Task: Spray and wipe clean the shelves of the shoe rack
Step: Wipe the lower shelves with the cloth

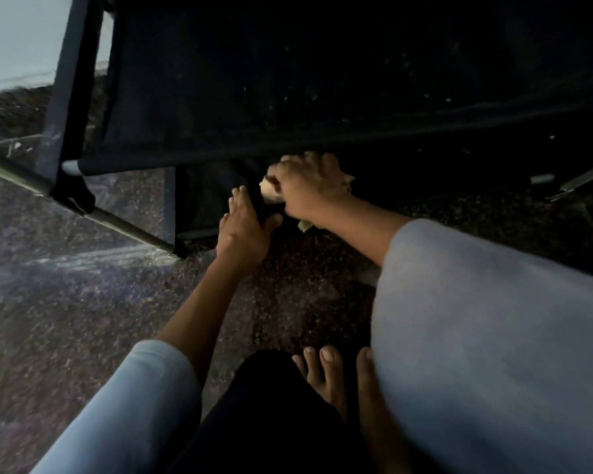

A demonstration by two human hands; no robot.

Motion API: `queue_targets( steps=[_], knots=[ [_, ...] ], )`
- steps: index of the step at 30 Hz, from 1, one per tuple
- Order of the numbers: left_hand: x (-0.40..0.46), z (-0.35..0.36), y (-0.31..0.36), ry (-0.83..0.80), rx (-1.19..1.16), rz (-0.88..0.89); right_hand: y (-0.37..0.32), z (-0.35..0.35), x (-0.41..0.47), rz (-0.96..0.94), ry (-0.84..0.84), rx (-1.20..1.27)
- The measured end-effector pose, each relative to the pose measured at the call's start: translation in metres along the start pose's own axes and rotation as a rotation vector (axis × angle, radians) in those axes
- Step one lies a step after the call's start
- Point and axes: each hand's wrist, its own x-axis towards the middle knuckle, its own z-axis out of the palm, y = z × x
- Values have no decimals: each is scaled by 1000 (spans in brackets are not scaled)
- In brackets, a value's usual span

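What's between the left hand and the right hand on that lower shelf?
In the head view, only a narrow strip of the lower shelf's black fabric separates the left hand from the right hand, which holds a pale cloth.

shoe rack fabric shelves – black, flecked with pale specks. rack's frame tubes – dark grey, with a white-grey end cap at the shelf corner. cloth in the right hand – pale cream-yellow. floor – dark speckled stone, brown-grey with fine light flecks. wall – pale bluish white. sleeves – light grey-blue. trousers – black.
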Motion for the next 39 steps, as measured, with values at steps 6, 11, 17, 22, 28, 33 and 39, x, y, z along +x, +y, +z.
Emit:
queue_targets(
  steps=[6,11,17,22,28,33,39],
  knots=[
    [0,-2,2,-23,18,-9,122,-27,-45,171,-96,-26],
    [4,1,3,-37,41,-32,137,-24,-40,423,-59,3],
    [8,1,6,-31,80,-52,33,0,-4,237,17,117],
    [9,-1,3,-40,35,-48,4,-6,-11,-54,-37,6],
    [8,0,1,-62,101,-55,119,-24,-50,253,-60,-34],
    [6,2,7,-50,150,-73,184,-41,-69,625,-151,-121],
    [0,16,52,-17,76,99,185,-36,-59,774,-19,-68]
  ],
)
